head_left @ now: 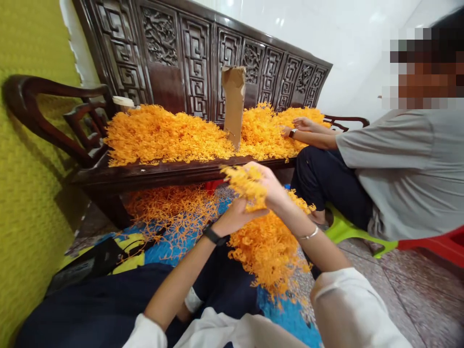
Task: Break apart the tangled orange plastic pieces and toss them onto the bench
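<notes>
My left hand (234, 218) and my right hand (272, 187) meet in front of the bench, closed around a small bunch of orange branching sprigs (250, 182). The sprigs look like soft plastic. My right fingers are partly blurred and curl over the top of the bunch. From below, my left hand grips it, thumb pointing right. Just under both hands, a larger heap of the same orange sprigs (268, 249) rests by my lap, partly hidden by my right forearm.
A carved dark wooden bench (163, 170) bears orange heaps (163, 135), split by an upright cardboard piece (234, 108). Orange stems (177, 208) lie beneath on a blue sheet (177, 246). At the right, a seated person (395, 164) reaches into the bench's right heap. Yellow padding (32, 193) lines the left.
</notes>
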{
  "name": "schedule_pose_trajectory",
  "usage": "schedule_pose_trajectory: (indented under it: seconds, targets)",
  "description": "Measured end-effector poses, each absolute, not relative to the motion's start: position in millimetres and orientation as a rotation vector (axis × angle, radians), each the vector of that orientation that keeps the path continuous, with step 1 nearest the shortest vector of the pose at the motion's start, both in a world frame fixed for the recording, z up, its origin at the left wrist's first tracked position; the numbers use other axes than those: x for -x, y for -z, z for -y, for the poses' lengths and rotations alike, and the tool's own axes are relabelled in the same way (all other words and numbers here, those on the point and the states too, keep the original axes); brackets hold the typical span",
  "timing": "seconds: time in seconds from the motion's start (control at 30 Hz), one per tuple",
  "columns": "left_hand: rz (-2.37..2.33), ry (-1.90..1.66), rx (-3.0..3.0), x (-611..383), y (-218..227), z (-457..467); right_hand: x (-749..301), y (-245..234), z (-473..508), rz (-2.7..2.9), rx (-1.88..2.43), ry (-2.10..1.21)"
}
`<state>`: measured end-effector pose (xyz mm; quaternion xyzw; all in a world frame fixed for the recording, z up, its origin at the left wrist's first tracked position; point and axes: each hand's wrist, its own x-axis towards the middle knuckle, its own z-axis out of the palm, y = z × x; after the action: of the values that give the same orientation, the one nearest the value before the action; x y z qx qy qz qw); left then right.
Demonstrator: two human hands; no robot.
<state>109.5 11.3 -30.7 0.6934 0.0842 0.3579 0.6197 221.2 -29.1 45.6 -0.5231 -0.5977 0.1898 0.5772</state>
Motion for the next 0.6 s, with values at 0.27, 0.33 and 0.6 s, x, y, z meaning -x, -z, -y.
schedule_pose_trajectory:
  seconds: [0.27, 0.33, 0.6]
  targets:
    - [-0.297, -0.953, -1.376, -87, 44, -20, -214, -2, 48, 1.346, 1.188, -0.353]
    - [-0.329, -1.020, -1.272, -80, 47, -18, -216, 26, 51, 1.462, 1.280, -0.407]
    - [-0.221, -1.096, -0.871, -86, 68, 3, -232, 93, 60, 1.576, 1.682, 0.025]
